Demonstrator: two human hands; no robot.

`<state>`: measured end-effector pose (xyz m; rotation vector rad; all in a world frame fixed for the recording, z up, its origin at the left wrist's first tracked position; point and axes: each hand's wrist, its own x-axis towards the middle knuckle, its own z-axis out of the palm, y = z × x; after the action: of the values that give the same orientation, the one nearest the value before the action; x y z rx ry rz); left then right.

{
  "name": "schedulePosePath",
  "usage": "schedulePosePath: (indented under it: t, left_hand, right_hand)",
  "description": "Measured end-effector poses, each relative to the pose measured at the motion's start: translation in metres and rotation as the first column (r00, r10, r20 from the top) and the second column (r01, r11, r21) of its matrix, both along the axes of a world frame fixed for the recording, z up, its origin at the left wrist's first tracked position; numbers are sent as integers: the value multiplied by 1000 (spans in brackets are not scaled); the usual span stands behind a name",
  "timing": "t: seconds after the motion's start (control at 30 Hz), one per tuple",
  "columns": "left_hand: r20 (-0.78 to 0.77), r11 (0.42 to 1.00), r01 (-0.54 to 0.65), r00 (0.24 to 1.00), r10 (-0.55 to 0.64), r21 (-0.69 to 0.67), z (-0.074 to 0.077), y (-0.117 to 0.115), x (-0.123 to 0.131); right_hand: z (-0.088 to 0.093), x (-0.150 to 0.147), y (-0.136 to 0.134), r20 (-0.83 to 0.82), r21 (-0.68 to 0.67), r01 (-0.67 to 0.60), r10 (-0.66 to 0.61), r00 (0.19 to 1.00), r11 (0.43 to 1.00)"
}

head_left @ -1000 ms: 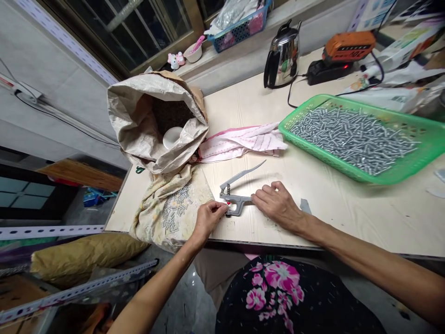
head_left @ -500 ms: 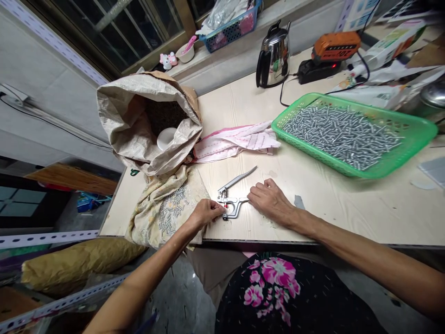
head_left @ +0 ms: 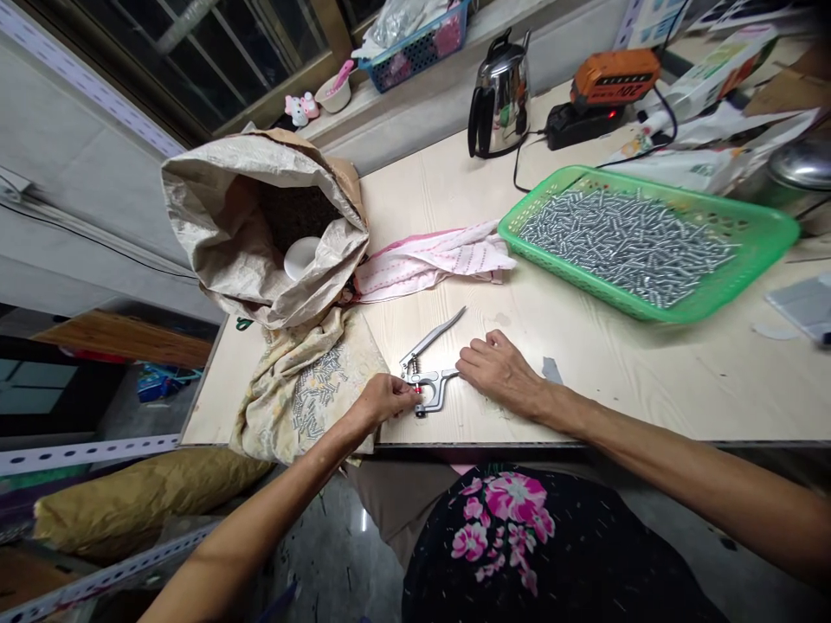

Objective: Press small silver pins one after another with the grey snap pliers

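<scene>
A pair of silver snap-fastener pliers [head_left: 444, 377] lies near the table's front edge, its upper handle raised and its jaws apart. My right hand [head_left: 499, 370] is closed round the end of the lower handle. At the jaws, beside a small red part, my left hand [head_left: 388, 400] pinches with thumb and forefinger; whatever sits between the fingertips is too small to make out. Left of that hand, many small metal pins [head_left: 318, 394] lie on a yellowish cloth [head_left: 260, 407].
A green basket [head_left: 701, 310] full of metal pins stands at the right. A large open sack [head_left: 195, 199] with a white round thing inside is at the left. Behind the pliers lies a pink-white towel [head_left: 434, 264]. A kettle [head_left: 512, 95] and an orange battery [head_left: 610, 76] stand farther back.
The whole view has shifted slightly. Both hands stay in almost the same place at the pliers, with the left fingertips still at the jaws.
</scene>
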<state>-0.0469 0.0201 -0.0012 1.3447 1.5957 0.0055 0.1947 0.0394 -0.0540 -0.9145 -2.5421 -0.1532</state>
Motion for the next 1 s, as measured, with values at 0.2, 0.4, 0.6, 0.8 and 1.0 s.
schedulePosePath:
  t: [0.2, 0.4, 0.6, 0.8, 1.0]
  left_hand:
    - [-36, 998, -70, 997, 70, -7, 2, -3, 4]
    - [0, 994, -108, 994, 108, 1, 0, -6, 4]
    - [-7, 989, -147, 989, 147, 22, 0, -11, 5]
    - [-18, 983, -184, 983, 184, 21, -1, -11, 5]
    - [-231, 982, -18, 971, 62, 188, 8, -21, 12]
  right_hand:
    - [9, 2, 1, 35, -165, 20, -14, 999, 986]
    - [17, 14, 23, -2, -350, -13, 13, 1000, 937]
    - [22, 14, 54, 80, -448, -75, 124, 989, 891]
    - [32, 8, 54, 99, -445, -61, 117, 988, 893]
    - [34, 7, 47, 125, -394, -30, 86, 988, 918]
